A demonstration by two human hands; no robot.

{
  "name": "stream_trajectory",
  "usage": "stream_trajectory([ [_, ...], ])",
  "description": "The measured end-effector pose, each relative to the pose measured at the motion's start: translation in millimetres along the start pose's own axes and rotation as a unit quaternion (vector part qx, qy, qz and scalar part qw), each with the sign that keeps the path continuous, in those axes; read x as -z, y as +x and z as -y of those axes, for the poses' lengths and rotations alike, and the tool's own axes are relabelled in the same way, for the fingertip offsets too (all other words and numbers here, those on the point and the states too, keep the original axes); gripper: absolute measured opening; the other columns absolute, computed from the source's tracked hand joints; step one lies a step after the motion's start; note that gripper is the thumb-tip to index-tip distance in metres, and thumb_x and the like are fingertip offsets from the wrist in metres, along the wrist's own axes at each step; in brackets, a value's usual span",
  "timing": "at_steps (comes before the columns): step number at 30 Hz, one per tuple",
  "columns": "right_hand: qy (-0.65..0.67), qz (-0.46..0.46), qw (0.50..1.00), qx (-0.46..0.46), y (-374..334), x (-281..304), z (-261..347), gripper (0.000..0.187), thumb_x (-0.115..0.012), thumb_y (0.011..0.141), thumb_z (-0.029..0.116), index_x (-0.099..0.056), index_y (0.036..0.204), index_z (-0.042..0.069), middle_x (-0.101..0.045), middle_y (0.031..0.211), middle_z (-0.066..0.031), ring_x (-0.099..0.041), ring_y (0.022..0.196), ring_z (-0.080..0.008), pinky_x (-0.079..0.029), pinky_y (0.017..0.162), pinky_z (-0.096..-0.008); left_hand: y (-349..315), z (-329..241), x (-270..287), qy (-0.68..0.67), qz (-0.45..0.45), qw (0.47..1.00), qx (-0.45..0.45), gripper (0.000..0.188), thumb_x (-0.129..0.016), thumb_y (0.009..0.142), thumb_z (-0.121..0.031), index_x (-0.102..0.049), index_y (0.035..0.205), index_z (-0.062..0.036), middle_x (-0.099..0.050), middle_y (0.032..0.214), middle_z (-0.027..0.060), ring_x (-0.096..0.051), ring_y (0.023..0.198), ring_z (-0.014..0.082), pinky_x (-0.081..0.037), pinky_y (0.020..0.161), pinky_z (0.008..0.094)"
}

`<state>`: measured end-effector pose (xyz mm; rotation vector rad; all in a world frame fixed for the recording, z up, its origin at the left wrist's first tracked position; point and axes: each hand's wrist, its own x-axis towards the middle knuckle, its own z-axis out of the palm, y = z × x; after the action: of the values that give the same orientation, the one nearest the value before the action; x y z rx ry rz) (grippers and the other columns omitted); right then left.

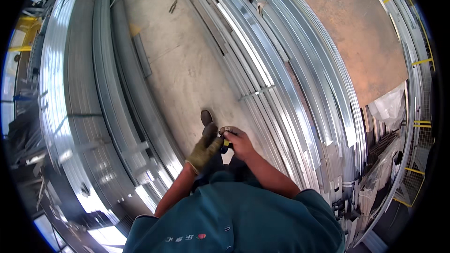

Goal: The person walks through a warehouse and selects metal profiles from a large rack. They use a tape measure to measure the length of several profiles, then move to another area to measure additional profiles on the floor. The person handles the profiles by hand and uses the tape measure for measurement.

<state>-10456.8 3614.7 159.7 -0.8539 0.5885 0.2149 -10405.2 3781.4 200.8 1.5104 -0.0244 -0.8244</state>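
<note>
In front of my waist my two hands meet, fingers curled close together. My left hand (pixel 204 152) wears an olive work glove and is closed; whatever lies in its fingers is hidden. My right hand (pixel 240 143) is bare, with dark fingertips, and closes round a small black-and-yellow tape measure (pixel 226 143), its shape partly covered by the fingers. Beneath the hands are my dark trousers, and a dark shoe (pixel 206 117) stands on the concrete floor just ahead of them.
Long stacks of silvery metal profiles (pixel 77 65) run along my left, and more bundles (pixel 281 65) along my right. Between them lies a concrete aisle (pixel 183 65) with pliers (pixel 173 6) on it. Farther right are a brown sheet (pixel 356 33), plastic wrapping (pixel 390 107) and yellow-framed mesh (pixel 415 185).
</note>
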Motion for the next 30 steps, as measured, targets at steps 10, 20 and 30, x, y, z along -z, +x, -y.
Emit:
stream_trajectory([
  [10, 0.265, -0.152, 0.951, -0.035, 192.4, -61.1, 71.5, 0.024, -0.063, 0.095, 0.008, -0.065, 0.118, 0.002, -0.067, 0.109, -0.0051, -0.063, 0.101, -0.0175, -0.051, 0.092, -0.0314, 223.6, -115.5, 60.7, 0.334, 0.083, 0.928, -0.144, 0.069, -0.066, 0.090, -0.032, -0.037, 0.145, -0.0014, -0.059, 0.126, 0.0270, -0.063, 0.108, 0.0429, -0.052, 0.092, 0.0455],
  [20, 0.273, -0.249, 0.929, -0.034, 442.4, 41.8, 117.4, 0.035, -0.067, 0.093, 0.027, -0.064, 0.119, 0.004, -0.065, 0.108, -0.0065, -0.058, 0.106, -0.0188, -0.048, 0.090, -0.0365, 497.1, -88.9, 126.6, 0.383, 0.283, 0.879, -0.026, 0.043, -0.064, 0.090, -0.032, -0.060, 0.131, -0.0185, -0.065, 0.118, 0.0127, -0.067, 0.099, 0.0338, -0.055, 0.083, 0.0424],
  [30, -0.472, -0.352, 0.802, 0.099, 711.2, 226.5, 27.5, 0.043, -0.070, 0.087, 0.020, -0.060, 0.126, 0.005, -0.067, 0.102, -0.0137, -0.066, 0.091, -0.0296, -0.054, 0.078, -0.0401, 792.3, 119.2, 169.1, 0.387, 0.199, 0.899, 0.035, 0.037, -0.063, 0.090, -0.031, -0.067, 0.119, -0.0077, -0.068, 0.104, 0.0157, -0.067, 0.092, 0.0286, -0.052, 0.085, 0.0367],
])
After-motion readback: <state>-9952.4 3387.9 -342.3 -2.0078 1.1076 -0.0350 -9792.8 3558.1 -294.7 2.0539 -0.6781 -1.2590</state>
